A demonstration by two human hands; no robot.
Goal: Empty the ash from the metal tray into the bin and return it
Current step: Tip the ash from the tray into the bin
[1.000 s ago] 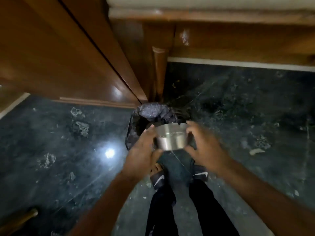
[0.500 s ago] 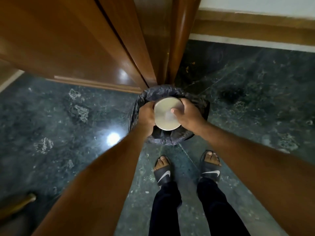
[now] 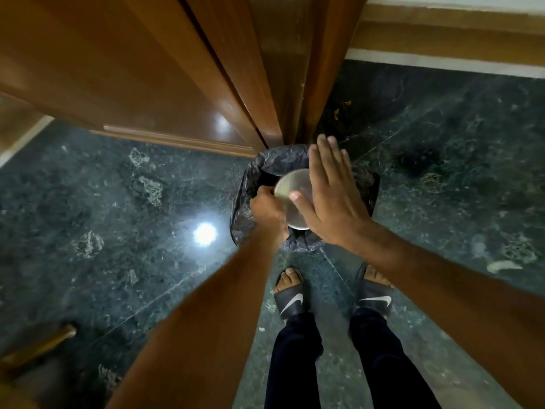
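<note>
Now tapping upturned round steel tray (image 3: pixel 290 199), left hand (image 3: pixel 267 209) gripping it, right hand (image 3: pixel 331 199) newly spread flat, over black-lined bin (image 3: pixel 250 184); probably nearly emptied.

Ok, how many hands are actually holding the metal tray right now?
1. The left hand grips the upturned metal tray at its left edge over the bin. The right hand is open and flat above it; contact can't be confirmed.
</note>
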